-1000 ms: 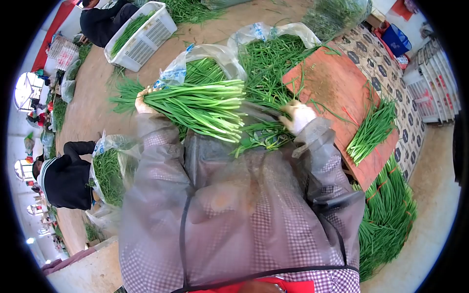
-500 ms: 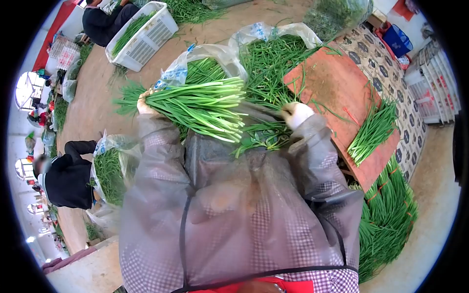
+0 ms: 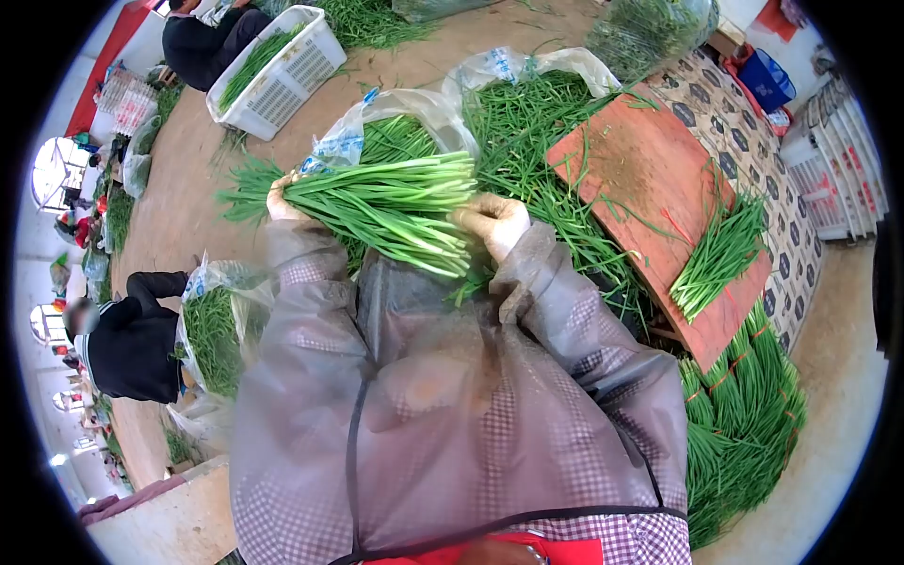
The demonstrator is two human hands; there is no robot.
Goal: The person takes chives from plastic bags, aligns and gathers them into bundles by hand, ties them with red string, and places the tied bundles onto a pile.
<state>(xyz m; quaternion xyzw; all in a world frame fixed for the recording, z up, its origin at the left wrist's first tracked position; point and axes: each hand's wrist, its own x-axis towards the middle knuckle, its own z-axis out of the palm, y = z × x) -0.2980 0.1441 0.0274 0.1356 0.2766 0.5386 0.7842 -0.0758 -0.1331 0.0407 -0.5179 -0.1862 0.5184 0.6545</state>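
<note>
A bunch of garlic chives (image 3: 386, 200) lies sideways in front of my chest, leafy tips to the left and pale stem ends to the right. My left hand (image 3: 282, 200) is closed around the leafy part. At the stem ends, my right hand (image 3: 496, 224) has its fingers pinched together on the edge of the bunch; exactly which stems they grip is hard to see. Behind the bunch stands a plastic bag (image 3: 438, 105) with more chives inside. Loose chive leaves (image 3: 527, 127) fill another bag, just beyond my right hand.
To the right is a reddish board (image 3: 640, 155) bearing a small chive bundle (image 3: 720, 254). Tied chives (image 3: 744, 433) are heaped below it. A white crate (image 3: 282, 85) stands at upper left beside a seated person (image 3: 207, 42). Another person (image 3: 132, 348) sits at left by a bag.
My right hand has moved left from the loose leaves to the stem ends of the bunch. My left hand keeps hold of the bunch in nearly the same place.
</note>
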